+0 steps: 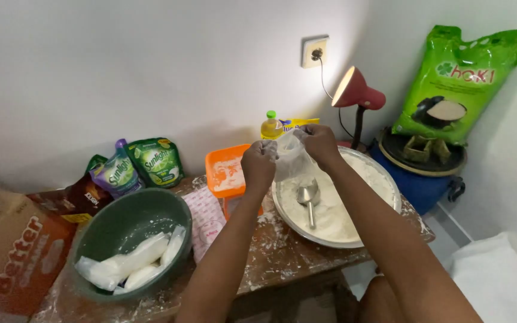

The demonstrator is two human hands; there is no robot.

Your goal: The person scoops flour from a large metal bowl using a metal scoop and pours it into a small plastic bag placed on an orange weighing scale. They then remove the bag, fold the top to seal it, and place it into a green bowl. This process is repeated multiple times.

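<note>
While both hands pinch a clear plastic bag [288, 158] w/ fingers, L hand [258, 164] & R hand [320, 143] hover over flour bowl [390, 185].

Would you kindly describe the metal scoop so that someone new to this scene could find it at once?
Start at the wooden table and find the wide metal basin of white flour on its right side, beneath both hands. The scoop lies in the flour near the basin's left, handle pointing toward the viewer. It is the only shiny metal utensil there.

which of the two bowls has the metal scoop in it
The wide metal bowl of white flour under both hands holds the scoop; the green bowl on the left holds only filled plastic bags.
</note>
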